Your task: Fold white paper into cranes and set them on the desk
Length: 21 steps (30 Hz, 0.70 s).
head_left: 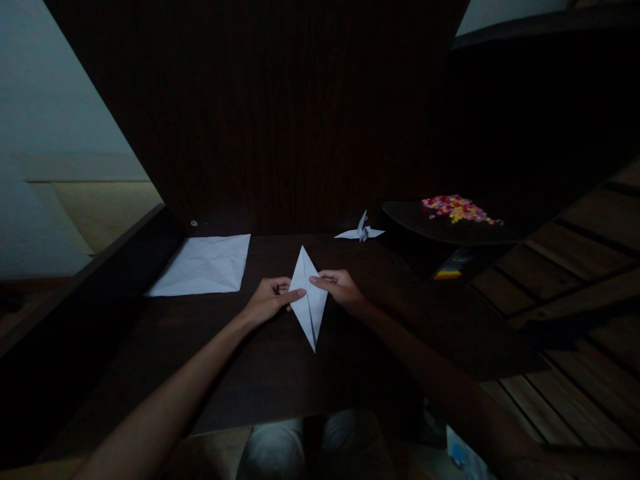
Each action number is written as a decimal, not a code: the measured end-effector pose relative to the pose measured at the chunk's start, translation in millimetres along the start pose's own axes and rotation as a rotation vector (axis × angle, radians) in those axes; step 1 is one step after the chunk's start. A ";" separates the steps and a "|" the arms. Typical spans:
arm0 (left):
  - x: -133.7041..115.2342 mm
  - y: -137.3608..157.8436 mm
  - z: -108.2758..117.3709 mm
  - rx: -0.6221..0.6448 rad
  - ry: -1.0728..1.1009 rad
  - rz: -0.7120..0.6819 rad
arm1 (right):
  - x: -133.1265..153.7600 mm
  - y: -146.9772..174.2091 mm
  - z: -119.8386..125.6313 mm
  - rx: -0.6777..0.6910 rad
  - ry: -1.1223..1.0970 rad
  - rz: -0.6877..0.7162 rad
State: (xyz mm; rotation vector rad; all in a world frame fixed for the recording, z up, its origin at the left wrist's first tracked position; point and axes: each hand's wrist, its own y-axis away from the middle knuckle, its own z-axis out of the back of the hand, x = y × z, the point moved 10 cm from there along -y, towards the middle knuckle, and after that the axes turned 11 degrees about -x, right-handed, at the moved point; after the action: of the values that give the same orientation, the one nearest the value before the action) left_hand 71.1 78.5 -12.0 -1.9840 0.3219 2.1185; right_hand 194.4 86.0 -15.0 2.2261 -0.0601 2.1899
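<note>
Hands, left hand (270, 299) and right hand (344, 289), pinching a folded white paper diamond (317, 307) over a dark desk (235, 373).

Both grips are narrow: the left thumb lies across the paper to its centre crease, the right thumb presses the right half slightly higher, and the other fingers curl beside or behind the edges, partly hidden. Whether the diamond touches the desk cannot be told; its long points run away from and toward the person, the near half slit down the middle. Bare forearms slant inward from the lower corners. Beyond the left hand lies a creased white sheet (207, 265); beyond the right, a folded paper bird (363, 233), then a heap of small colourful pieces (457, 208) on a rounded shelf (425, 223).
</note>
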 end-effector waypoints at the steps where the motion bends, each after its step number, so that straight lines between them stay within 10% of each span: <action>1: 0.7 1.2 -3.9 0.036 0.012 0.013 | 0.8 0.4 0.0 -0.001 0.013 0.000; 21: 12.7 20.0 -30.8 0.339 -0.172 0.082 | 13.1 2.3 3.3 0.011 0.078 0.120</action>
State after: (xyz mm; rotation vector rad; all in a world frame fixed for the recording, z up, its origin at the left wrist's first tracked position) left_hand 93.4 50.1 -26.5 -1.6139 0.6893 2.0970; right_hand 197.8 83.4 -2.0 2.1949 -0.1853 2.3396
